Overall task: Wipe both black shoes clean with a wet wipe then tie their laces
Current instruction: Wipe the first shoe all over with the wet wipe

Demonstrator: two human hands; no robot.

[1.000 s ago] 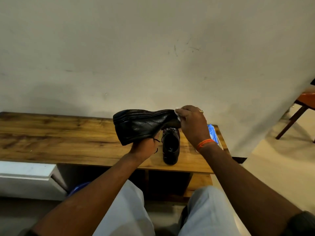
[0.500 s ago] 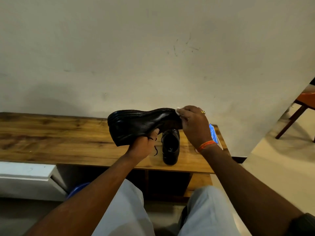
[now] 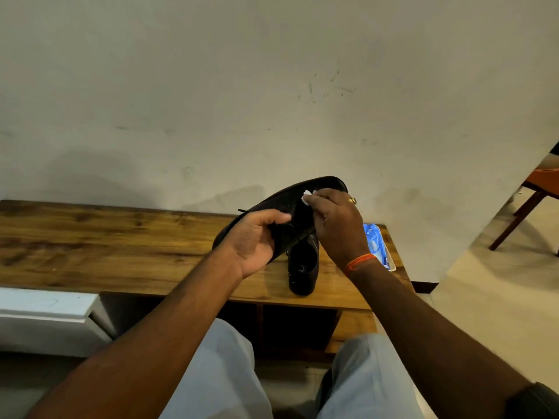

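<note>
Wooden bench (image 3: 121, 246): black shoe (image 3: 302, 267), blue wipes pack (image 3: 376, 244).

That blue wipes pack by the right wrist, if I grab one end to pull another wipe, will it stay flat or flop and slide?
The blue wipes pack looks like a soft film pouch, so it would probably sag if lifted by one end. It lies flat near the wooden bench's right edge; its glossy wrapper may slide there, so steady it.

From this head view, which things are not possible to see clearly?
- Wet wipe: mostly covered by the right hand.
- Held shoe: its middle hidden by the left hand.
- Second shoe on the bench: its front hidden behind both hands.
- Wipes pack: print too small.
</note>
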